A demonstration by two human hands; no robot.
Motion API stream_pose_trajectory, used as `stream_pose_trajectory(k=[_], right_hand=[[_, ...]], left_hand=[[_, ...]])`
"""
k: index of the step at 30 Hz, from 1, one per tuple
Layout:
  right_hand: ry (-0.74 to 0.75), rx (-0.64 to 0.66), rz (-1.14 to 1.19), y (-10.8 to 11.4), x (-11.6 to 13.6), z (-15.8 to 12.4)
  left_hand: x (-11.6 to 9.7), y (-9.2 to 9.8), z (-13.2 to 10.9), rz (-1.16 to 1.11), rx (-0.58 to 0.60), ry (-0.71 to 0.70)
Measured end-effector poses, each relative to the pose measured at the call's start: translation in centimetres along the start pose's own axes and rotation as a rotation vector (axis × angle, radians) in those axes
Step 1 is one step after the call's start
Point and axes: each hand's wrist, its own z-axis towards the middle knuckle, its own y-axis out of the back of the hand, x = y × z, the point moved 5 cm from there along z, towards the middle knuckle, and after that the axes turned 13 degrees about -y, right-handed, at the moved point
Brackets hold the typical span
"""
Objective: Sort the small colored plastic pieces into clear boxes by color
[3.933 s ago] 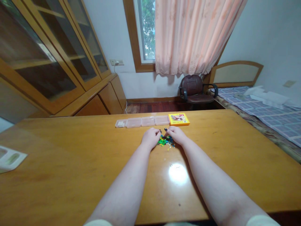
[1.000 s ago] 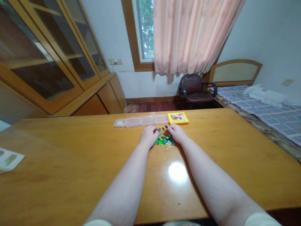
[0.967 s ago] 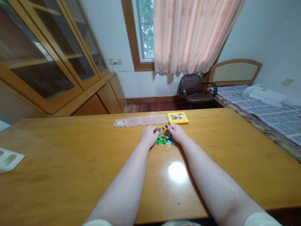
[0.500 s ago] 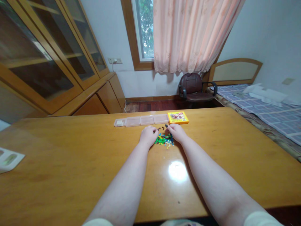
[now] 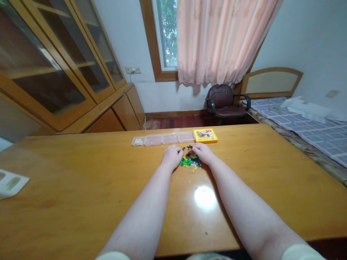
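A small heap of colourful building bricks (image 5: 186,162), mostly green with some yellow, blue and white, lies on the table between my hands. My left hand (image 5: 171,157) rests at the heap's left side, fingers curled together; whether a piece sits between its fingertips I cannot make out. On the right side, my right hand (image 5: 204,153) pinches a small black brick (image 5: 191,146) between thumb and finger. A few dark brown bricks (image 5: 183,148) lie just beyond the heap, between the fingertips.
Behind my hands stands a clear plastic tray (image 5: 170,138) with several compartments, a pale item in its left end. A yellow box (image 5: 205,135) adjoins it on the right. A white plastic object (image 5: 12,184) lies at the table's left edge. A chair (image 5: 223,101) stands beyond.
My right fingertips and the black brick have shifted slightly left and down. A dark piece now shows over the heap below them. My left hand has barely moved.
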Motion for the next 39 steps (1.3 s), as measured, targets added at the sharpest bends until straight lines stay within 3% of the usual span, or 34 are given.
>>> stream_pose_trajectory(k=[6, 12, 16, 27, 33, 39], right_hand=[[0.016, 0.015, -0.105, -0.2, 0.0, 0.1], [-0.127, -0.119, -0.135, 0.6, -0.7, 0.3], [-0.104, -0.132, -0.144, 0.7, -0.6, 0.3], [-0.101, -0.139, -0.175, 0.8, -0.5, 0.2], [-0.148, -0.154, -0.21, 0.9, -0.7, 0.3], [-0.142, -0.183, -0.177, 1.1, -0.4, 0.1]], left_hand=[[-0.9, 0.1, 0.1, -0.086, -0.039, -0.136], [-1.3, 0.0, 0.1, -0.164, -0.044, -0.191], [-1.5, -0.1, 0.0, -0.148, -0.015, -0.217], [-0.2, -0.2, 0.0, -0.058, -0.013, -0.03], [-1.0, -0.4, 0.1, -0.087, 0.005, -0.147], [-0.8, -0.5, 0.0, -0.075, 0.043, -0.102]])
